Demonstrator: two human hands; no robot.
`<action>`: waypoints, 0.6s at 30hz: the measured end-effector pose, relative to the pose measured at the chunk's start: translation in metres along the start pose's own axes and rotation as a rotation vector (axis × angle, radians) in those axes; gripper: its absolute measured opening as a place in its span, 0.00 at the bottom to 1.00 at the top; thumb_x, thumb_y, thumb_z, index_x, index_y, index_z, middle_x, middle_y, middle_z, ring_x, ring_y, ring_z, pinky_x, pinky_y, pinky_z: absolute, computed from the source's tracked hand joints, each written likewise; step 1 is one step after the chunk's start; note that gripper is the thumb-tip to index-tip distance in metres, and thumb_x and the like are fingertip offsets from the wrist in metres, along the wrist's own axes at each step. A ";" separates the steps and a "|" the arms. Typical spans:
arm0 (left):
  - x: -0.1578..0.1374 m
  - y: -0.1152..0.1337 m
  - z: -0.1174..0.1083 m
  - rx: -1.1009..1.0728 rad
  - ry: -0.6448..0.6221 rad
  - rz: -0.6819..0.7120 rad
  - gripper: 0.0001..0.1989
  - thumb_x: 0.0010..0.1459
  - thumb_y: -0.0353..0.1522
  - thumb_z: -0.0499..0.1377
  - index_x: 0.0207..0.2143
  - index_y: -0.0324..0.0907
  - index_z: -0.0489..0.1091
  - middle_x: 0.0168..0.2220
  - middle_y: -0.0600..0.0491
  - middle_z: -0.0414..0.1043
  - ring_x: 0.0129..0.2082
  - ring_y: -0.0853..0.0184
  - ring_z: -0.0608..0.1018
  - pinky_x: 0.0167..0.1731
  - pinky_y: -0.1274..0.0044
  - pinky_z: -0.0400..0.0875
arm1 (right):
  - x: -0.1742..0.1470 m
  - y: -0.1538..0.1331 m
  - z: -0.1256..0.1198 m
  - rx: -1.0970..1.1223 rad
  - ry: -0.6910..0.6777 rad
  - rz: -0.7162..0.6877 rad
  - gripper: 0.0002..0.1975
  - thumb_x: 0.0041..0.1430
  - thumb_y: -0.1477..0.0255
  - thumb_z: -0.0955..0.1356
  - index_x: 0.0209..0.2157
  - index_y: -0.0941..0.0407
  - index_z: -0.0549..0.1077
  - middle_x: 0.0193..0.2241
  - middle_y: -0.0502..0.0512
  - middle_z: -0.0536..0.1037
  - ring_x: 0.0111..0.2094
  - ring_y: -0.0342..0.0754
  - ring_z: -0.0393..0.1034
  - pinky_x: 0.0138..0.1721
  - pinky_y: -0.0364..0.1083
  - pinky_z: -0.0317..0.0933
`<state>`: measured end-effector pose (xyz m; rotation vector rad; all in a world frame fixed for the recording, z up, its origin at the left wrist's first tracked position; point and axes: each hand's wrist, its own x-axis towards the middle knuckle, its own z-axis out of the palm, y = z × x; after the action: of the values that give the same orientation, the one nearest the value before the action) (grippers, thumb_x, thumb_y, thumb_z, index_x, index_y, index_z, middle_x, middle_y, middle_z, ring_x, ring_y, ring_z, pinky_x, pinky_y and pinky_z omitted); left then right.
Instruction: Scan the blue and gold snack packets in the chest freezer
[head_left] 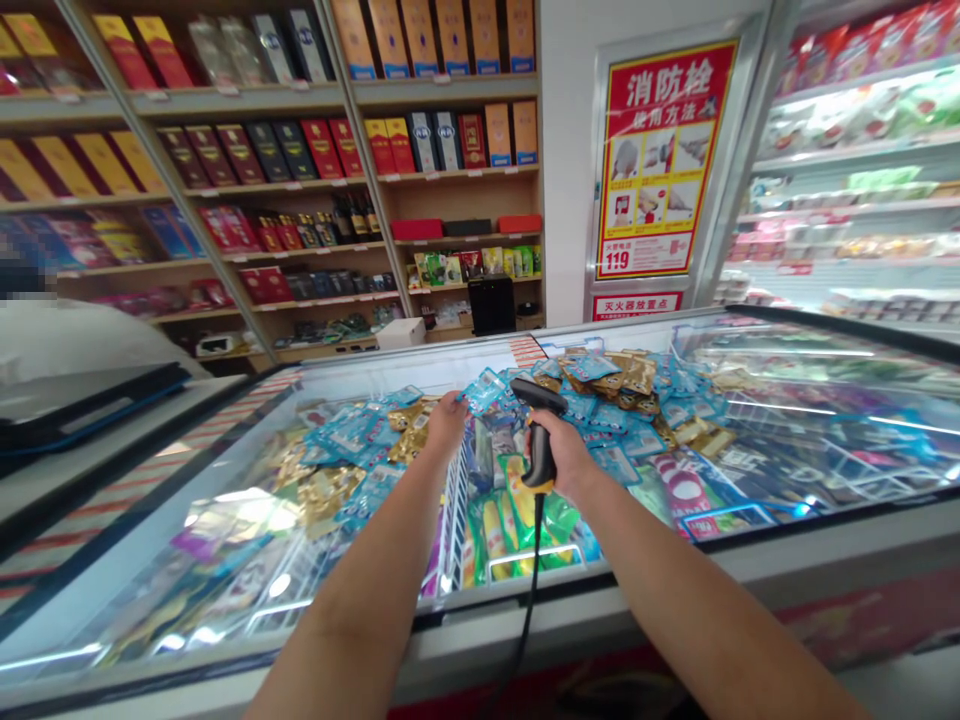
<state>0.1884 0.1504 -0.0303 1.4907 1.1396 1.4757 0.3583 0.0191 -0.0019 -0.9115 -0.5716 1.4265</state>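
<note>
Over the chest freezer point(652, 575), my left hand point(448, 422) pinches the edge of a blue packet point(486, 390). Close by on the right, my right hand point(561, 448) is wrapped round the handle of a black and yellow barcode scanner point(538, 440). The scanner's head points toward the blue packet, and its cable hangs down past the freezer's front edge. Below and between my hands lie green and yellow packs point(499, 525). Piles of blue and gold packets lie on both sides, one on the left point(352, 440) and one on the right point(615, 385).
A white wire divider point(454, 510) stands inside the freezer. Behind it rise shelves of boxed goods point(450, 140) and a red fire-hydrant notice point(667, 160). At the far left, a person in a pale top point(82, 340) is near a dark device point(90, 400). A refrigerated display point(862, 190) stands at right.
</note>
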 end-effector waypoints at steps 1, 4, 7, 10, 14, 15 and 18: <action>0.000 0.000 0.000 -0.013 0.002 -0.003 0.08 0.48 0.34 0.58 0.31 0.40 0.70 0.26 0.54 0.72 0.29 0.67 0.76 0.36 0.73 0.71 | 0.000 0.000 0.000 0.000 0.003 0.001 0.08 0.49 0.67 0.68 0.23 0.58 0.69 0.15 0.50 0.69 0.15 0.42 0.62 0.15 0.41 0.57; 0.000 0.001 0.001 -0.048 0.003 -0.011 0.08 0.47 0.34 0.59 0.30 0.40 0.70 0.26 0.55 0.71 0.29 0.68 0.75 0.35 0.74 0.71 | 0.000 -0.001 0.001 -0.005 0.014 0.003 0.08 0.50 0.68 0.67 0.22 0.58 0.69 0.14 0.50 0.69 0.15 0.42 0.62 0.15 0.41 0.57; -0.001 0.002 0.001 -0.059 0.002 -0.012 0.08 0.46 0.34 0.60 0.29 0.40 0.70 0.25 0.55 0.70 0.28 0.68 0.74 0.35 0.73 0.71 | -0.001 -0.002 0.001 -0.006 0.016 0.004 0.08 0.50 0.68 0.67 0.22 0.57 0.69 0.14 0.50 0.69 0.15 0.42 0.62 0.15 0.41 0.57; -0.001 0.004 0.001 -0.054 0.007 -0.019 0.07 0.46 0.33 0.59 0.30 0.40 0.70 0.25 0.55 0.71 0.28 0.67 0.75 0.35 0.73 0.71 | 0.000 -0.001 0.001 -0.007 0.022 0.009 0.09 0.49 0.68 0.68 0.22 0.57 0.69 0.14 0.50 0.69 0.15 0.42 0.62 0.15 0.41 0.57; -0.003 0.004 0.002 -0.024 0.006 -0.017 0.07 0.49 0.32 0.57 0.31 0.39 0.70 0.26 0.54 0.72 0.30 0.67 0.76 0.36 0.74 0.71 | 0.001 -0.001 0.000 -0.004 0.021 0.002 0.09 0.49 0.67 0.68 0.22 0.58 0.69 0.15 0.50 0.69 0.15 0.42 0.62 0.15 0.41 0.57; -0.003 0.004 0.002 0.002 0.002 -0.012 0.07 0.50 0.32 0.56 0.32 0.39 0.69 0.27 0.54 0.72 0.30 0.67 0.76 0.37 0.73 0.71 | 0.001 -0.001 0.000 -0.005 0.020 0.002 0.09 0.49 0.67 0.68 0.22 0.58 0.69 0.14 0.50 0.69 0.15 0.42 0.62 0.15 0.41 0.57; -0.002 0.002 0.001 0.117 0.016 0.012 0.07 0.53 0.32 0.55 0.34 0.40 0.69 0.29 0.52 0.74 0.32 0.65 0.77 0.37 0.72 0.71 | 0.000 -0.001 0.001 -0.014 0.024 0.007 0.08 0.50 0.68 0.67 0.22 0.58 0.69 0.14 0.50 0.69 0.15 0.43 0.62 0.15 0.42 0.57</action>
<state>0.1898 0.1477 -0.0293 1.5697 1.2469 1.4534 0.3583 0.0189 -0.0006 -0.9409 -0.5615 1.4181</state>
